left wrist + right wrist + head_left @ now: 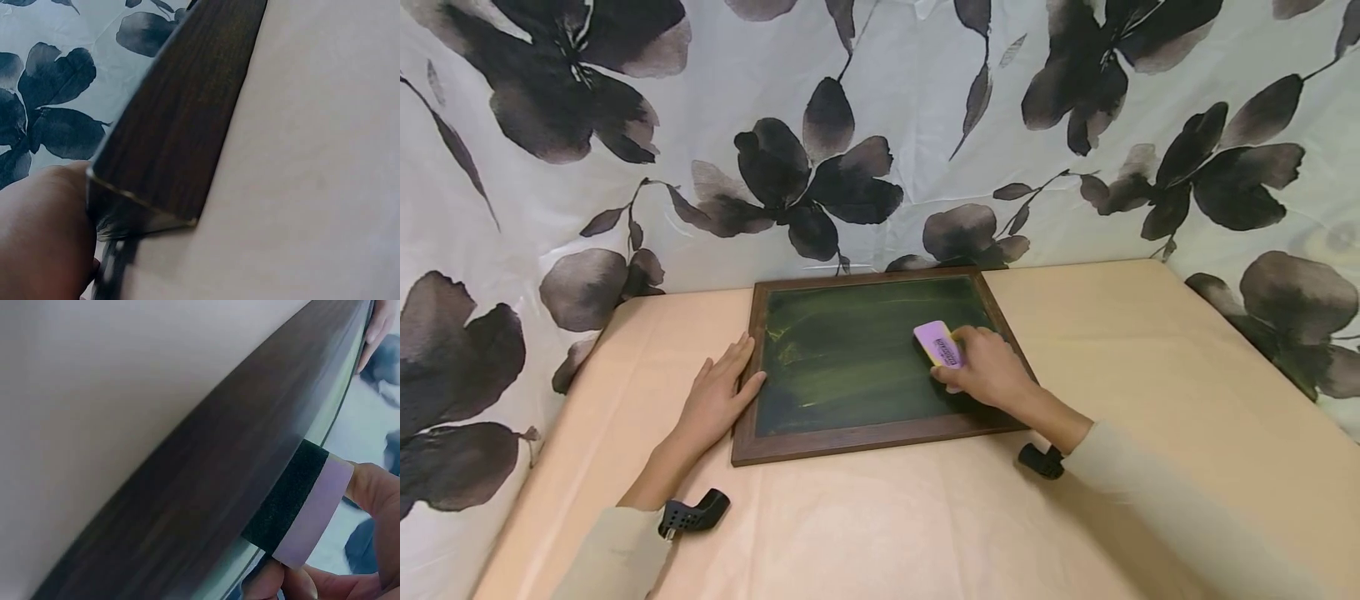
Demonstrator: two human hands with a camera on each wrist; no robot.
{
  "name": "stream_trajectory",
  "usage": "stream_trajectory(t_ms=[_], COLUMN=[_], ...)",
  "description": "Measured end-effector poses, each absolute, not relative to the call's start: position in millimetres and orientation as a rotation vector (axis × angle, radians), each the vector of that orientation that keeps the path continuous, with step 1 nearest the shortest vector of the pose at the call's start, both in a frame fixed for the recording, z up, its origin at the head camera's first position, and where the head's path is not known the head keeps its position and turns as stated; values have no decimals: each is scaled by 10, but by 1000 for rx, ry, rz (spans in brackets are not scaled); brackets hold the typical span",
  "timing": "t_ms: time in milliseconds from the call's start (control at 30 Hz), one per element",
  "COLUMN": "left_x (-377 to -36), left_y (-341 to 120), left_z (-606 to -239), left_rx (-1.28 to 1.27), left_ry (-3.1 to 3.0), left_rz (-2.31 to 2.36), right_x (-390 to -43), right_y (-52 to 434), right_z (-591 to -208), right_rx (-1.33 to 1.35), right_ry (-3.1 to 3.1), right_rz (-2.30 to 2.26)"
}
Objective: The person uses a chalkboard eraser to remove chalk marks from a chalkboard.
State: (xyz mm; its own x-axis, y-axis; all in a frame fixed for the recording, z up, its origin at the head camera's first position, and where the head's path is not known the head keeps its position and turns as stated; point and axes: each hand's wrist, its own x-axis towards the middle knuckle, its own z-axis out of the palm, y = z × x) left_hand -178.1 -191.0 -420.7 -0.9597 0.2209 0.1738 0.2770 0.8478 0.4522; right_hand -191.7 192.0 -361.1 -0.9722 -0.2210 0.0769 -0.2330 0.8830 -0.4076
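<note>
Dark printed label on top of pink eraser (pixel 938 342), too small to read. No other lettering visible.

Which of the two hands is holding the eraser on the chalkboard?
The right hand grips the pink eraser; the left hand lies flat against the chalkboard frame's left edge.

Chalkboard (pixel 850 358): dark green surface with yellowish chalk smears, dark brown wood-grain frame. Eraser (pixel 938 342): pink-lilac top with dark print, black felt underside. Tablecloth (pixel 1150 400): plain peach. Backdrop curtain (pixel 925 108): white with black-grey flower and leaf pattern. Sleeves (pixel 1150 483): beige.
</note>
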Motion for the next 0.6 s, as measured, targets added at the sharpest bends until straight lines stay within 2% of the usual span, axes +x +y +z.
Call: stream_trajectory(t_ms=[267,600], left_x=[-1741,-1714], left_y=[-1898,-1884], left_z=[-4201,-4229], left_rx=[-400,-406], left_ry=[-2904,-2888], left_rz=[-738,-743], right_x=[-1902,-1856], right_y=[2364,2232], right_z=[-3595,-3634], right_rx=[279,196], right_ry=[-3029,-2992], right_rz=[706,723])
